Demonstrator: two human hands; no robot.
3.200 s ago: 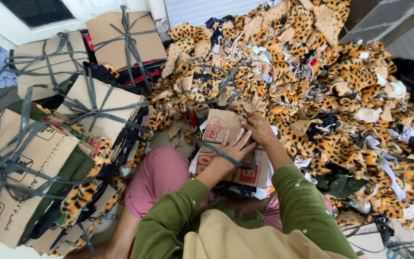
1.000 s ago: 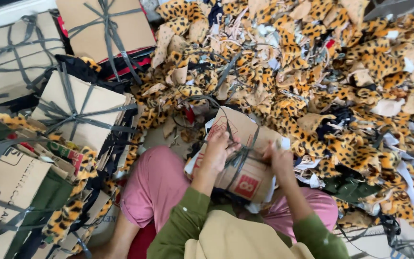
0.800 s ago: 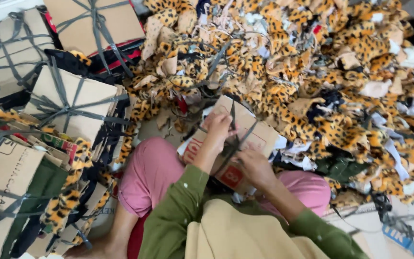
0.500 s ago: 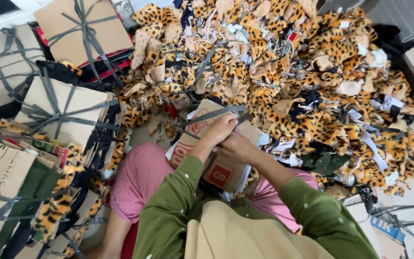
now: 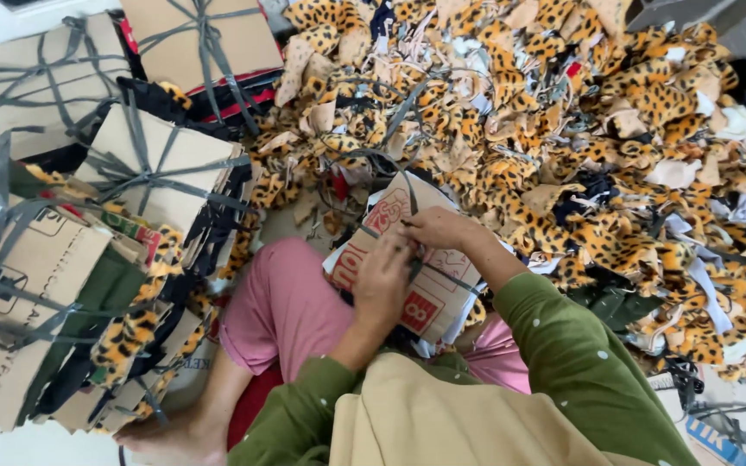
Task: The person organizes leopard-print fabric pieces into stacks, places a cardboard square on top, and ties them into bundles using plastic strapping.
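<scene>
A flat cardboard-wrapped bundle with red print lies on my lap, over my pink trousers. A dark grey strap runs across its top. My left hand rests on the middle of the bundle, fingers bent over the strap. My right hand sits just above it, fingers pinched on the strap where it crosses the cardboard. Both hands touch each other at the fingertips. Green sleeves cover both arms.
A big heap of leopard-print fabric pieces fills the floor ahead and to the right. Several tied cardboard bundles stack up at the left and top left. Loose grey straps lie at the lower right.
My hands came together on the bundle's strap; earlier they were apart at its two sides. The bundle has stayed on my lap while the view shifted slightly.
</scene>
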